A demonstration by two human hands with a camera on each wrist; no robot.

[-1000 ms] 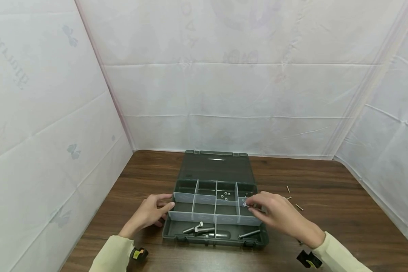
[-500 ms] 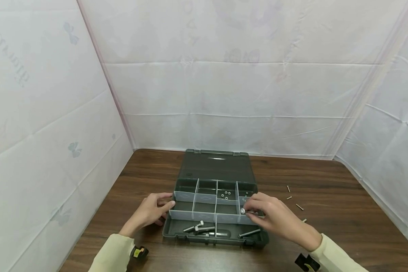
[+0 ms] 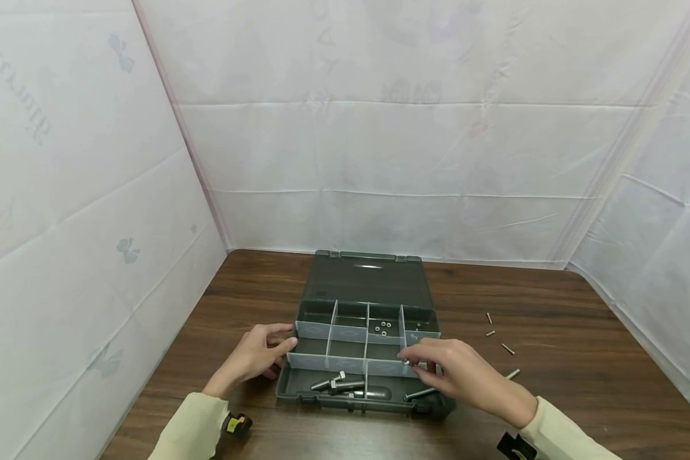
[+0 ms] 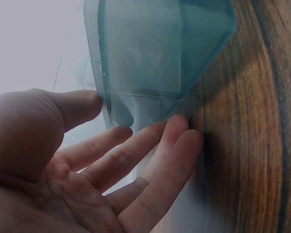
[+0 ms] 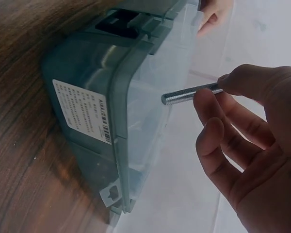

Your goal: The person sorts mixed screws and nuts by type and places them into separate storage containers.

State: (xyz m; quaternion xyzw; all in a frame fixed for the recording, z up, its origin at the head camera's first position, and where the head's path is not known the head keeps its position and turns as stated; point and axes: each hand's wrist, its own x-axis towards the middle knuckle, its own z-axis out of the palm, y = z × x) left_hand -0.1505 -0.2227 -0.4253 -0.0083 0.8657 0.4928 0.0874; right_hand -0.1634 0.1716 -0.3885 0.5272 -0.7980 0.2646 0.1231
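A dark grey translucent compartment box (image 3: 313,406) lies with its lid (image 3: 368,281) folded back. My left hand (image 3: 253,354) rests at its left side; in the left wrist view the thumb (image 4: 85,104) is against the rim and the loosely bent fingers reach the side wall. My right hand (image 3: 466,374) pinches a silver bolt (image 5: 189,94) between thumb and fingers, over the right part of the box. In the right wrist view its threaded end sticks out past the fingers; in the head view its head end (image 3: 406,362) shows at the fingertips.
Several large bolts (image 3: 347,386) lie in the front left compartment, and a long bolt (image 3: 420,394) in the front right one. Small nuts (image 3: 384,324) sit in a back compartment. Several small screws (image 3: 508,349) and a longer bolt (image 3: 513,374) lie on the table's right side.
My right hand has moved left and toward the front of the box with the bolt, from the right-hand compartments to above the front divider. The left hand stays at the box's side.
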